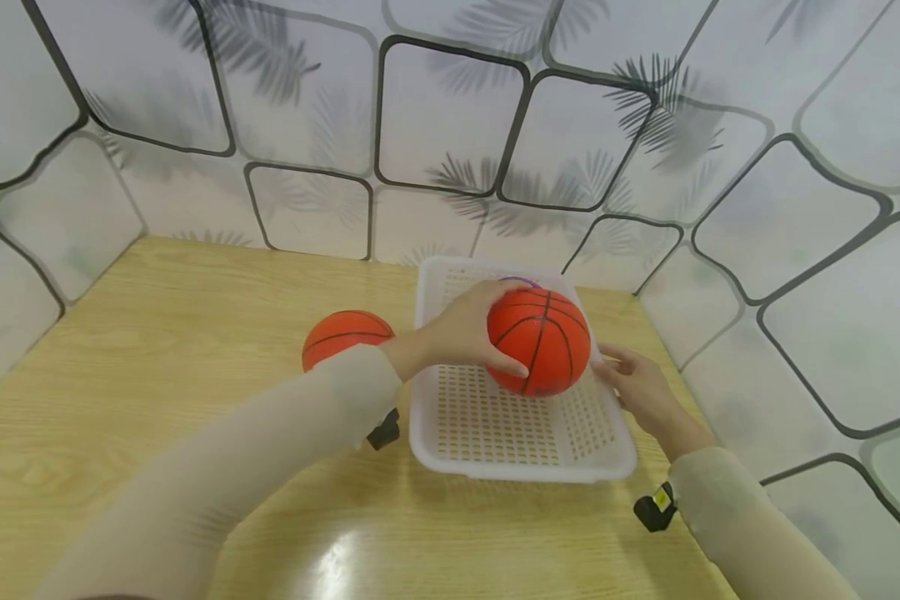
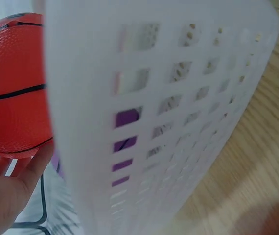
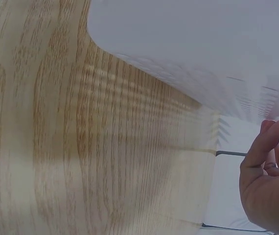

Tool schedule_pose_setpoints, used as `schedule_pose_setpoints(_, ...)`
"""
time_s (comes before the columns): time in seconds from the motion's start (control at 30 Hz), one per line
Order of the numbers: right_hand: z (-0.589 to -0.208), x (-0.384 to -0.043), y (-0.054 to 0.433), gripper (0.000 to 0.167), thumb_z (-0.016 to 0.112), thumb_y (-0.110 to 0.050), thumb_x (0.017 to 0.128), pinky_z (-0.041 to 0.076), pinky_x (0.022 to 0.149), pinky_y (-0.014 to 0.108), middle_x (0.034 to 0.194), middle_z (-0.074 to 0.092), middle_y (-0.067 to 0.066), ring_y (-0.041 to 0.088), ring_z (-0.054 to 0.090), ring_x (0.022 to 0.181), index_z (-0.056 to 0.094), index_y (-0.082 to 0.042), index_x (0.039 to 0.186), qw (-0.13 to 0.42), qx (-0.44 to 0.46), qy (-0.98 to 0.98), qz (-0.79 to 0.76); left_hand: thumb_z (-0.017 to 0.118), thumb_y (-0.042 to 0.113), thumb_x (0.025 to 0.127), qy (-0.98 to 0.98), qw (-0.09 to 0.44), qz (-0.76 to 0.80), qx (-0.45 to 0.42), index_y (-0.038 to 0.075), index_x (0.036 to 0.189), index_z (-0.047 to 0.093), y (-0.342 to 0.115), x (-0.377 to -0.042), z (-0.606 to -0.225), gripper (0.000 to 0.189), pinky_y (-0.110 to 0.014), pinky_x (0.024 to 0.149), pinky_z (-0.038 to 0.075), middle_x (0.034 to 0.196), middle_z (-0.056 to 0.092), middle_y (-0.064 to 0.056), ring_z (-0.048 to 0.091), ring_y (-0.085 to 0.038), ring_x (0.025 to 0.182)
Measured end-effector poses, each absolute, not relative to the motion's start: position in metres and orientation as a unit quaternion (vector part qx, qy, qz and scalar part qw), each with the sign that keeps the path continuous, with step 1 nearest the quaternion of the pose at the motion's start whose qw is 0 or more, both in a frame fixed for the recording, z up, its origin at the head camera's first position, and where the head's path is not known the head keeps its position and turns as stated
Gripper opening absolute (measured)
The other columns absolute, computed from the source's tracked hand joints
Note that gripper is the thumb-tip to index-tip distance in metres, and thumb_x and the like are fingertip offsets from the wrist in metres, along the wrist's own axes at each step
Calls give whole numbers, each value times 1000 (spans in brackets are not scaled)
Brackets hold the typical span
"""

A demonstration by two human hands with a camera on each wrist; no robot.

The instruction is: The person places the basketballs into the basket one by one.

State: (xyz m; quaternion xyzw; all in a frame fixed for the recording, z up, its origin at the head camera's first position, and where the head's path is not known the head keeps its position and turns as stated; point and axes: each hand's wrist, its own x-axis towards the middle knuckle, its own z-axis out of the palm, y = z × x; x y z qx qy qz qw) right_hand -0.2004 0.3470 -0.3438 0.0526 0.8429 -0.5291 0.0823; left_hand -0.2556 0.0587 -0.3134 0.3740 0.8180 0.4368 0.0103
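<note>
My left hand (image 1: 465, 327) grips a red toy basketball (image 1: 546, 343) with black lines, thumb and fingers spread round its left side. The ball is over a white plastic basket (image 1: 521, 473) with a perforated floor and walls; whether it touches the floor I cannot tell. At the basket's right rim, my right hand (image 1: 640, 385) holds the edge. In the right wrist view the right hand (image 3: 269, 181) has its fingertips against the basket wall. Something purple (image 2: 126, 117) shows through the basket holes in the left wrist view, mostly hidden behind the ball in the head view.
A second red basketball (image 1: 345, 325) lies on the wooden table (image 1: 217, 333) left of the basket, partly covered by my left forearm. Patterned walls (image 1: 450, 117) border the table at the back and on the right, close to my right hand.
</note>
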Motion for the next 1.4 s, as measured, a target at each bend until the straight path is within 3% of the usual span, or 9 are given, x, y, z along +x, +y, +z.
schedule_pose_setpoints(0.6, -340, -198, 343, 55, 52, -16, 99, 55, 75, 29, 133, 46, 32, 1, 61, 85, 30, 4, 146, 83, 46, 839, -536, 89, 40, 62, 831, 90, 377, 400, 14, 144, 36, 80, -237, -340, 101, -34, 99, 42, 138, 44, -5, 40, -18, 126)
schedule_pose_setpoints(1.4, -343, -201, 346, 56, 53, -18, 99, 55, 75, 29, 136, 39, 35, 2, 61, 88, 30, 5, 145, 84, 40, 832, -546, 89, 38, 64, 835, 136, 352, 401, 14, 146, 32, 89, -230, -357, 103, -35, 102, 39, 139, 41, -7, 39, -19, 128)
